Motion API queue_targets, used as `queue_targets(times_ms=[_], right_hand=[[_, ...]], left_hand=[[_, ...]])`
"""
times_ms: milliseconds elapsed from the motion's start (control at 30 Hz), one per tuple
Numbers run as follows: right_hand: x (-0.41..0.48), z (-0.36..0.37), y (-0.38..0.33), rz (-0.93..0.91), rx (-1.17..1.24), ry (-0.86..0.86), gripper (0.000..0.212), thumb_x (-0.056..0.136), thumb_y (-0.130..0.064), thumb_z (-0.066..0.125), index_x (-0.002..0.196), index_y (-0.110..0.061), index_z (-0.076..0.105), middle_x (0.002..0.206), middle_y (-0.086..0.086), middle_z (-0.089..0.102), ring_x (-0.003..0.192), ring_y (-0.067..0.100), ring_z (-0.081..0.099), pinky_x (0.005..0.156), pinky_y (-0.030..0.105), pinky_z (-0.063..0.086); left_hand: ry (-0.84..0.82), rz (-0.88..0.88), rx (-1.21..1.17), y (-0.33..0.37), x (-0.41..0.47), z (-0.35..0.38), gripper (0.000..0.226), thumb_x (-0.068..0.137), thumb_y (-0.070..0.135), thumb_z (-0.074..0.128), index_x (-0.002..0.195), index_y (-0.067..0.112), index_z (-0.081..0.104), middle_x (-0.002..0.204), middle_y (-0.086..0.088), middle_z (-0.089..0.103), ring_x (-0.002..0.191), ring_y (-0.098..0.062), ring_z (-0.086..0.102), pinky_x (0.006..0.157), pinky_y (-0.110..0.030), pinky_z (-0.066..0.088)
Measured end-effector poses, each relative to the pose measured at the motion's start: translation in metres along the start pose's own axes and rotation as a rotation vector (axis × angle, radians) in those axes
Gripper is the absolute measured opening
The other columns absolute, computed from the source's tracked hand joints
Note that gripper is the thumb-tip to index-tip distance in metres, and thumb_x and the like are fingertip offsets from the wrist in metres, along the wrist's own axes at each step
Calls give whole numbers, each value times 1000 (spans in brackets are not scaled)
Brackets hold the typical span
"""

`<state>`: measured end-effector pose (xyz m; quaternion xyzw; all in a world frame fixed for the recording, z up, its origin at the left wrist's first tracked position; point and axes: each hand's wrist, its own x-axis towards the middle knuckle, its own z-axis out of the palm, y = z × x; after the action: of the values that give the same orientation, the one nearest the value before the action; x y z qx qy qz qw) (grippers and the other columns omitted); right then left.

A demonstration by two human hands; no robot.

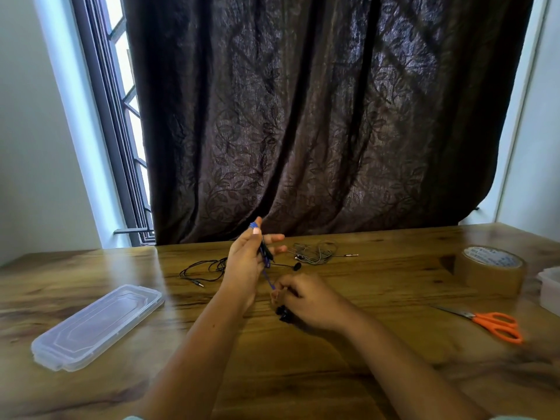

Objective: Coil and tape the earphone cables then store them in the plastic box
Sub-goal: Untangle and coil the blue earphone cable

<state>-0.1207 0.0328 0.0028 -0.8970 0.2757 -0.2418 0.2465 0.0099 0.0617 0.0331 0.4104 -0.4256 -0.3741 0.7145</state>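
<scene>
Your left hand [245,263] is raised in the middle of the frame. Its thumb presses a thin blue earphone cable [266,272] against the inner side of the hand, and the other fingers are spread out straight. The cable runs down from the thumb tip to your right hand [307,298], just below and right of centre. There your curled fingers pinch the cable's lower end. A pair of small black earbuds [284,314] shows at the lower edge of that hand, close to the brown wooden table [333,374]; you cannot tell whether they touch it.

A loose black earphone cable [206,268] lies on the table just left of your left hand, its plug pointing toward the lower right. A tangled grey earphone cable [318,253] lies behind your hands, right of centre. The flat clear plastic lid [97,325] rests at the lower left of the frame. At the right stands a roll of brown packing tape [489,272], with orange-handled scissors [491,324] below it. The clear plastic box [550,289] is cut off by the right edge. A dark leaf-patterned curtain [318,116] fills the upper frame.
</scene>
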Motion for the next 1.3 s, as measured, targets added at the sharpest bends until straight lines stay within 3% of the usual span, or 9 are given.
queue_targets(times_ms=[100, 267, 400, 567, 733, 900, 1067, 1167, 1300], right_hand=[[-3, -8, -7, -25, -69, -18, 22, 97, -30, 50, 81, -19, 59, 69, -3, 58, 59, 10, 51, 54, 29, 37], [-7, -24, -4, -44, -134, 68, 15, 96, -32, 53, 86, -25, 61, 64, -11, 52, 55, 3, 44, 53, 26, 34], [-8, -38, 1, -92, -208, 284, 16, 95, -33, 53, 92, -26, 66, 78, -14, 61, 69, 1, 52, 60, 28, 43], [-9, -43, 11, -107, -180, 520, 13, 93, -31, 56, 90, -26, 67, 87, -12, 65, 79, 3, 58, 64, 27, 46], [-7, -41, 11, -109, 6, 588, 15, 95, -21, 57, 83, -25, 66, 76, -13, 63, 72, -3, 57, 59, 11, 38], [-1, -36, 10, -24, 348, 529, 22, 98, -14, 49, 89, -17, 69, 85, -5, 70, 82, 5, 64, 71, 19, 50], [-2, -27, -1, 128, 811, 467, 30, 102, -24, 38, 94, -20, 66, 68, -4, 66, 52, 3, 54, 45, 14, 40], [1, -22, -1, 159, 901, 462, 33, 101, -34, 37, 95, -21, 67, 72, -1, 65, 52, 4, 48, 43, 16, 33], [1, -23, 1, 84, 970, 323, 34, 102, -26, 37, 97, -12, 67, 77, 2, 64, 54, 2, 46, 47, 16, 34]], left_hand=[[3, 4, 168, -1, 3, -6, 28, 103, 22, 35, 106, 16, 61, 106, -13, 68, 66, -15, 65, 72, -28, 51], [-64, 34, 642, -13, 7, -17, 31, 102, 28, 38, 84, 18, 61, 67, -3, 63, 64, -15, 60, 72, -38, 50], [-295, -99, 660, -14, 1, -8, 38, 102, 31, 33, 77, 13, 56, 54, -2, 50, 44, -10, 49, 52, -28, 42], [-421, -220, 432, -3, -7, 8, 41, 104, 29, 30, 96, 6, 63, 41, 3, 38, 33, -8, 34, 71, -36, 49], [-496, -316, 95, 6, -17, 15, 43, 103, 28, 28, 85, 3, 59, 39, 6, 28, 30, -5, 21, 56, -24, 48], [-427, -314, -122, 3, -21, 22, 35, 101, 26, 31, 87, 6, 56, 40, 6, 30, 32, -6, 26, 60, -26, 51], [-342, -265, -296, 1, -20, 27, 32, 99, 22, 38, 95, 2, 63, 49, 2, 40, 45, -8, 41, 71, -35, 54], [-324, -237, -354, -2, -17, 26, 31, 94, 23, 42, 98, 1, 64, 52, 1, 43, 49, -9, 45, 68, -35, 57], [-310, -233, -368, -5, -12, 22, 30, 89, 27, 46, 99, 4, 62, 54, 2, 41, 55, -13, 44, 66, -41, 57]])
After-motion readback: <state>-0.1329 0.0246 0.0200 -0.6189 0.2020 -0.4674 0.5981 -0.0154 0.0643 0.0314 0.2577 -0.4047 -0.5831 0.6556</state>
